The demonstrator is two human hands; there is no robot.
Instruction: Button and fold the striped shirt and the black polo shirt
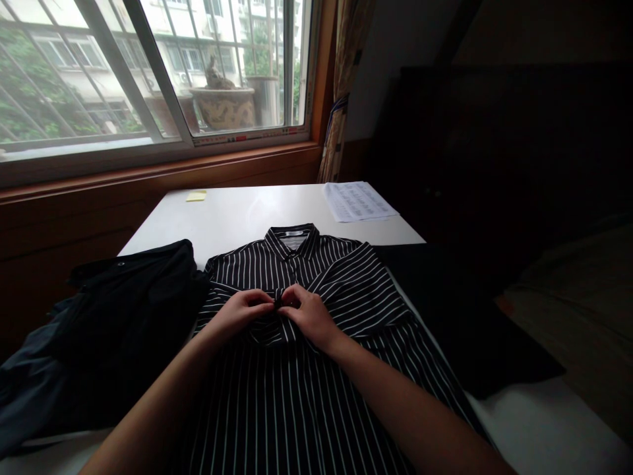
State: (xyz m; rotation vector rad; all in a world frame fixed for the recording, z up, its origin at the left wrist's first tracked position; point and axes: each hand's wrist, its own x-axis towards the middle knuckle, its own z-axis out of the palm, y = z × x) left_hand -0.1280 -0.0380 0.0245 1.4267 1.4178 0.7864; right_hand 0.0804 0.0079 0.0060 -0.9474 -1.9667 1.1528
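Observation:
A black shirt with white stripes [341, 277] lies flat on the white table [247, 211], collar toward the window. My left hand [242, 311] and my right hand [309, 313] meet at the middle of the shirt's chest. Both have their fingers curled and pinch the fabric of the front placket between them. What lies under the fingertips is hidden.
A heap of dark clothes [113, 310] lies at the left of the shirt. A black cloth [459, 310] lies at its right. A printed sheet [359, 200] and a yellow note [196, 195] rest at the table's far side, under the window [148, 66].

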